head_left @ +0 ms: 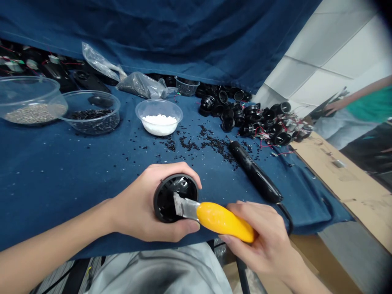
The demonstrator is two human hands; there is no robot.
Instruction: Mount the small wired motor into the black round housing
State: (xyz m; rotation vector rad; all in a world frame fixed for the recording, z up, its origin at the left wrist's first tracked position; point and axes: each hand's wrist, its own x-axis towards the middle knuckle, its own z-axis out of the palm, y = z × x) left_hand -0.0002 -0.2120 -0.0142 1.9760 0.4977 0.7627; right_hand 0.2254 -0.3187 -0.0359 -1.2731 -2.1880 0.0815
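Observation:
My left hand is wrapped round a round black cup-shaped part, its open side facing up toward me. In my right hand is a yellow-handled tool with a flat metal blade. The blade's whitish tip reaches inside the black part. Whether the tip touches the inner wall, I cannot tell. Beyond my hands stands a clear bowl of white material. A black electric screwdriver lies on the blue cloth to the right, its cable running toward the table's front edge.
Clear tubs hold silvery pieces and dark screws at the left. Small black bits are scattered mid-table. Black round parts with wires are heaped at the back right. A plastic bag lies behind. A person stands far right.

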